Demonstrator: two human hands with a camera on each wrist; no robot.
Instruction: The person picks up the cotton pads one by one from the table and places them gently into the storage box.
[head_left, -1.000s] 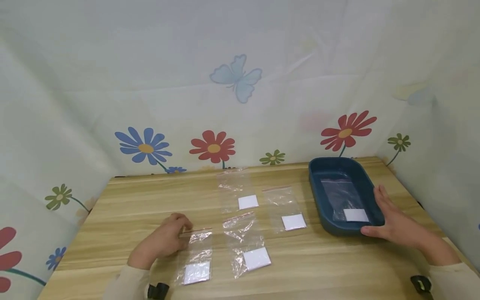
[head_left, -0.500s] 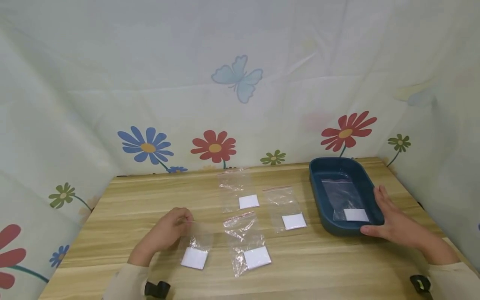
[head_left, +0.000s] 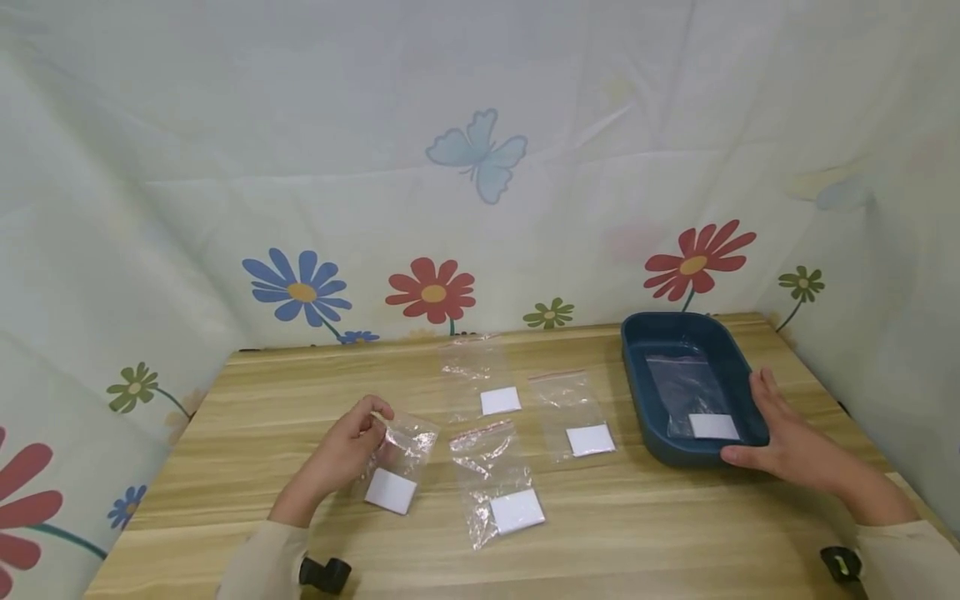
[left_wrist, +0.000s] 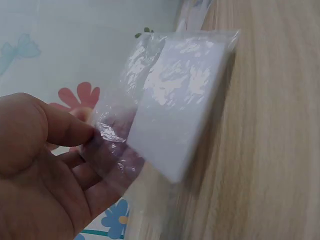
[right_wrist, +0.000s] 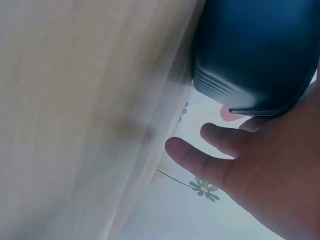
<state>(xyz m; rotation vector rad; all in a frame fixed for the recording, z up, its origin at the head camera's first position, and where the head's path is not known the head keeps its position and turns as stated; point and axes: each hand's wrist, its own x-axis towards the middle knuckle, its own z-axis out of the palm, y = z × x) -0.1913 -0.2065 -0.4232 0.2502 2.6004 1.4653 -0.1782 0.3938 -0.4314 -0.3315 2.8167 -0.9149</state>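
Note:
My left hand (head_left: 347,443) pinches the top corner of a clear zip-lock bag (left_wrist: 135,70) between thumb and fingers. A white card (left_wrist: 175,105) lies inside that bag, which hangs tilted over the wooden table. On the right stands a dark blue plastic tray (head_left: 641,417). My right hand (head_left: 795,446) touches its near right corner, thumb at the near rim and fingers extended along the right side. In the right wrist view several fingers (right_wrist: 200,162) point out straight beside the tray's wall. Another zip-lock bag (head_left: 678,383) with a white card lies flat in the tray.
Between my hands lie three more clear bags with white cards: a front one (head_left: 495,483), a back one (head_left: 480,375) and a right one (head_left: 573,417) near the tray. Behind the table (head_left: 645,533) hangs a flowered curtain (head_left: 337,183).
The left hand has picked up the left bag by its top edge and moved it slightly up and away from the table's front. The right hand and the tray have stayed put.

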